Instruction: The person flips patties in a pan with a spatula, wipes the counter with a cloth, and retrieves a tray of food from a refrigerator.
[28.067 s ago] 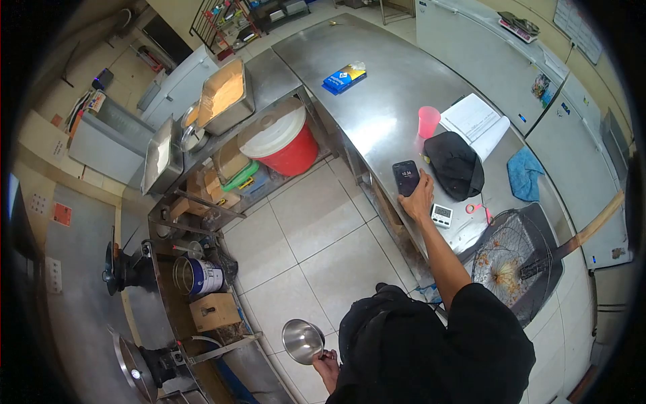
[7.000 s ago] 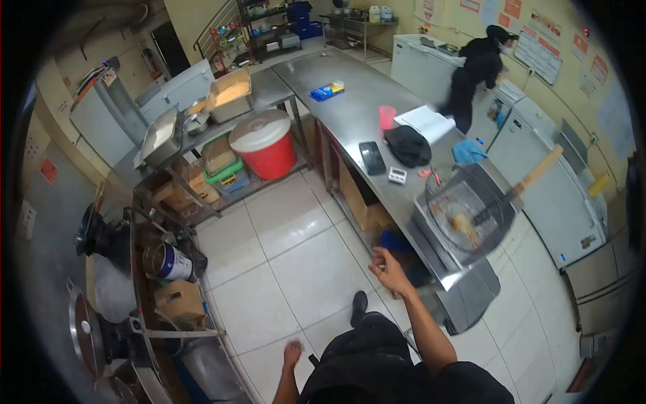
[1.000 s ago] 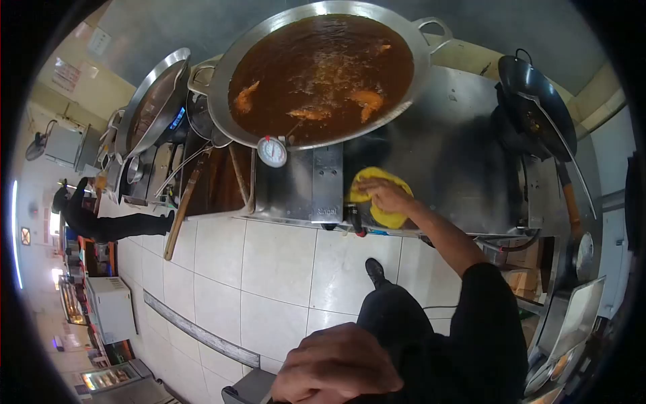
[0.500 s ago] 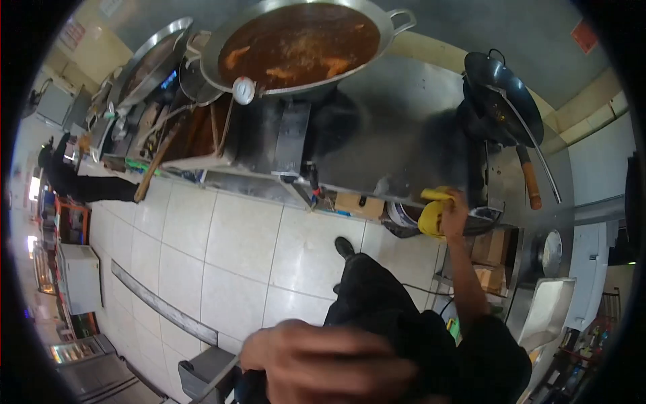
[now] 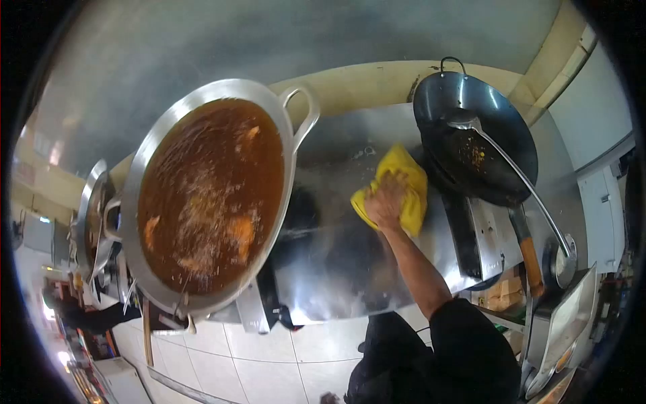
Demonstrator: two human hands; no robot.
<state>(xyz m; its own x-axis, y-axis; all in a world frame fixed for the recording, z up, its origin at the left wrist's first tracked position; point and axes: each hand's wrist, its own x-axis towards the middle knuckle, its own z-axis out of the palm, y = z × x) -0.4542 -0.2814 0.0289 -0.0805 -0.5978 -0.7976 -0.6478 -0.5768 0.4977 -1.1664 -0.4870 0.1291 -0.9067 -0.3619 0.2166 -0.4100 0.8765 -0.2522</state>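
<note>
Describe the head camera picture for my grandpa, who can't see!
A person's right hand rests on a yellow cloth on a steel counter, between a big pan of bubbling brown liquid and a dark wok with a metal utensil.

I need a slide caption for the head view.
Right hand with yellow cloth on the steel counter, between a large oil-filled pan and a black wok.

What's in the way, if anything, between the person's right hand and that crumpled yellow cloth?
Nothing visible. The bare right hand lies on the crumpled yellow cloth, on the shiny steel counter. The round black wok is to the right and the wide silver pan to the left; neither comes between.
</note>
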